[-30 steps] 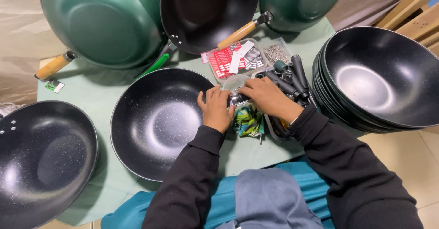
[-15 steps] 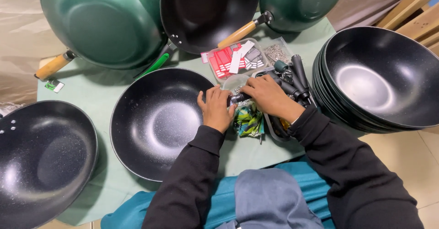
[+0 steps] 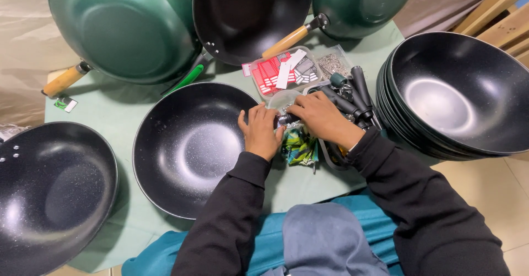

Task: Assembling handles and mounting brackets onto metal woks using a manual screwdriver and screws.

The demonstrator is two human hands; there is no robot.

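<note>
Hands are meeting at the black wok (image 3: 190,146) rim: our left hand (image 3: 260,132) is pressing it, our right hand (image 3: 319,117) pinching a small, slippery-looking metal fastener (image 3: 286,119).

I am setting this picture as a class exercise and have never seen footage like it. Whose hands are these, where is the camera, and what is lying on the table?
There is no machine here: a person in black sleeves works with bare hands. The camera sits on that person's head and looks down, so you see only arms and lap.

The left hand rests on the rim of a black pan lying on the green table. The right hand meets it over a small dark part; what that part is cannot be told. Just beyond lie black handles and a tray of red and white labels.

Around them are a stack of black pans, another black pan and green pans with wooden handles.
</note>
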